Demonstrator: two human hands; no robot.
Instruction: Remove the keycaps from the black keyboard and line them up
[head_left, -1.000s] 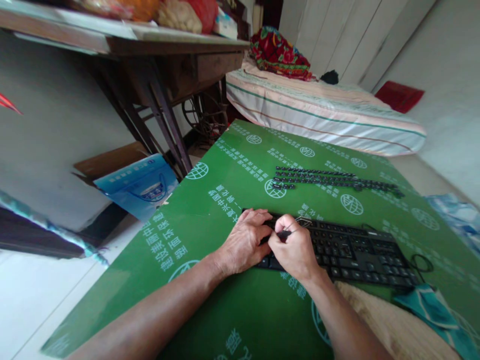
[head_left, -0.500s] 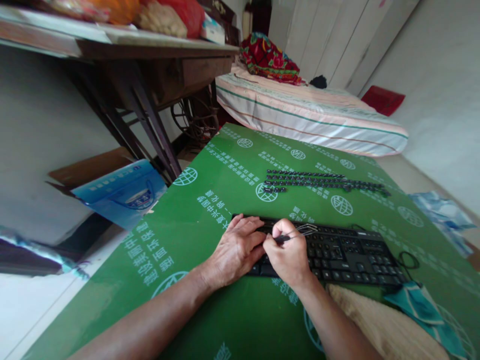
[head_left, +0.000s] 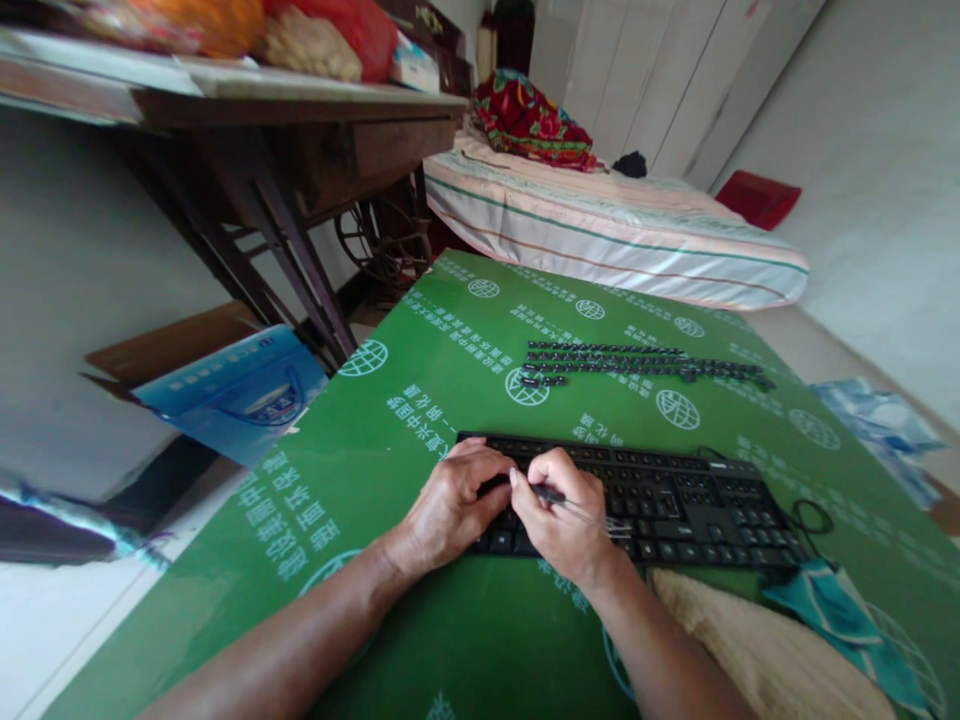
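A black computer keyboard (head_left: 656, 500) lies on the green tabletop, with key posts bare across much of it. My left hand (head_left: 448, 505) rests over its left end, fingers curled and the thumb drawn in. Whatever sits between those fingertips is hidden. My right hand (head_left: 562, 515) is closed around the dark handle of a wire keycap puller (head_left: 553, 493). The puller's thin wire ends point right and down, away from the left hand. Both hands' fingertips meet above the left part of the keyboard.
Removed keycaps (head_left: 607, 358) stand in rows beyond the keyboard. A tan cloth (head_left: 750, 640) and a teal cloth (head_left: 847, 620) lie at the near right. The keyboard's cable (head_left: 814, 515) loops at its right end. A sewing-machine table (head_left: 300, 110) stands left, a bed (head_left: 615, 220) behind.
My left fingers have gone from lying flatter to curled. My right hand has turned, swinging the puller's wire ends from upper right to lower right. The view has shifted slightly.
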